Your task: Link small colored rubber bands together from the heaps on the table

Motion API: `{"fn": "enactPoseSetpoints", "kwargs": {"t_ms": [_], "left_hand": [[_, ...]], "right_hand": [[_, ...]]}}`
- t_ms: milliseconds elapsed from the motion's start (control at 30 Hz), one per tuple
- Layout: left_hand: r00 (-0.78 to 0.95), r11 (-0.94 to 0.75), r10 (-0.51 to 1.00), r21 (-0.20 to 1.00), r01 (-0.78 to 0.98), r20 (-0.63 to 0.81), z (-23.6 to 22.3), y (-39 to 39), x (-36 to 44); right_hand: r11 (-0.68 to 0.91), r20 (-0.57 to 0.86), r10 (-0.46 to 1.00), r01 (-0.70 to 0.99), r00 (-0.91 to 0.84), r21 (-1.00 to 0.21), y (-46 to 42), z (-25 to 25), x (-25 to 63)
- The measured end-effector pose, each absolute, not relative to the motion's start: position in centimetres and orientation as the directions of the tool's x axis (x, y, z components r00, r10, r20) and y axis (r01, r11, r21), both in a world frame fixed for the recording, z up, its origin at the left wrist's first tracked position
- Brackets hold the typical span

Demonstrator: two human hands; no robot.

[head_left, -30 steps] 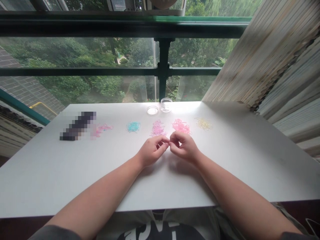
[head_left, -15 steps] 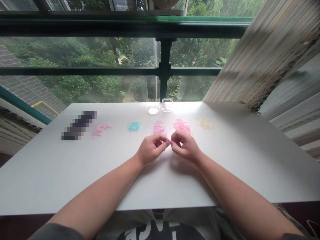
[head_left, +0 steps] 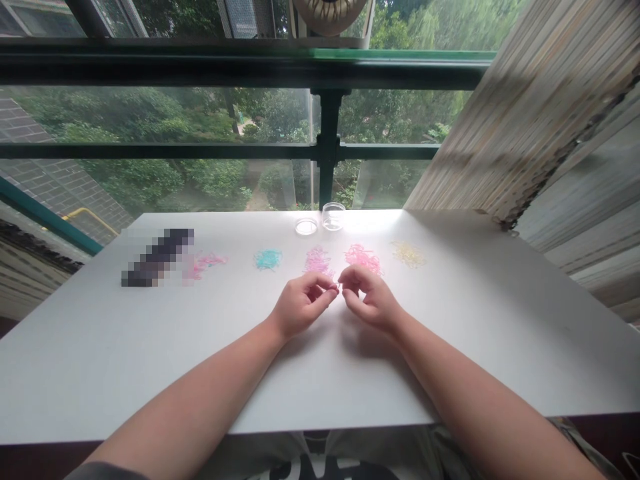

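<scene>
- I can make out white lettering (head_left: 320, 465) on the dark print of the wearer's clothing (head_left: 273, 445), but the lower edge of my view cuts it off, so I can't read a word.
- Pixelation covers the dark object (head_left: 159, 257) on the desk (head_left: 150, 347); I can read nothing there.

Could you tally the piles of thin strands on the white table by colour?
Teal pile: 1
Lilac pile: 1
Pink pile: 1
Pale yellow pile: 1
Mostly pink mixed pile: 1
Total: 5 piles
</scene>
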State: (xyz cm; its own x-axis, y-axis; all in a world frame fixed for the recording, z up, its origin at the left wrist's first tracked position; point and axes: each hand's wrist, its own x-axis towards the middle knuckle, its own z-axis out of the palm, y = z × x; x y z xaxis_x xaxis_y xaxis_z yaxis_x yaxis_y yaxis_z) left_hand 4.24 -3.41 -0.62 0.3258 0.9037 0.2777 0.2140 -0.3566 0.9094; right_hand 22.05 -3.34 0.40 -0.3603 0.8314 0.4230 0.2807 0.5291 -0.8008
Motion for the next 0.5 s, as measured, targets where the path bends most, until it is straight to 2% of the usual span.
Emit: {"fn": "enactPoseSetpoints", "kwargs": {"t_ms": [500], "left_hand": [[0.354, -0.362, 0.897, 0.898, 0.250, 0.263, -0.20, -3.56, 4.17]], "right_hand": [[0.560, 0.441, 0.816, 0.322, -0.374, -0.764, -3.31, 0.54, 21.91]]}}
